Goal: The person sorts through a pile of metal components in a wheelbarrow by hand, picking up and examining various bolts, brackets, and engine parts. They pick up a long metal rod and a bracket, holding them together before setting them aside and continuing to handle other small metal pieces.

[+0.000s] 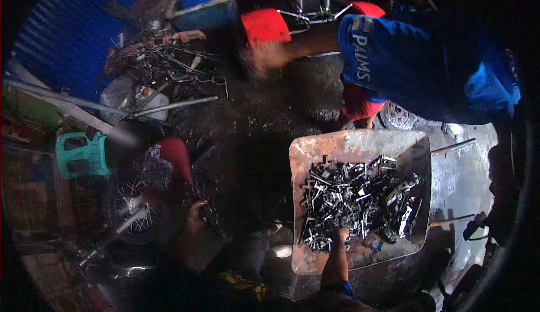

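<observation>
The place is dim, with a dark dirty floor (pixel 253 126). At ten o'clock stands a blue corrugated wall (pixel 67 30). At nine o'clock is a green plastic stool (pixel 81 154), and at eleven o'clock a heap of scrap metal (pixel 163 64). A blue box (pixel 205 2) sits at twelve o'clock.

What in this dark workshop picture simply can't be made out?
- Right hand: in the head view its fingers sink among the metal parts in the tray; any grip is hidden.
- Left hand: too dark and blurred to read.
- Other person's hand: motion-blurred.
- Individual parts: too small to identify.
</observation>
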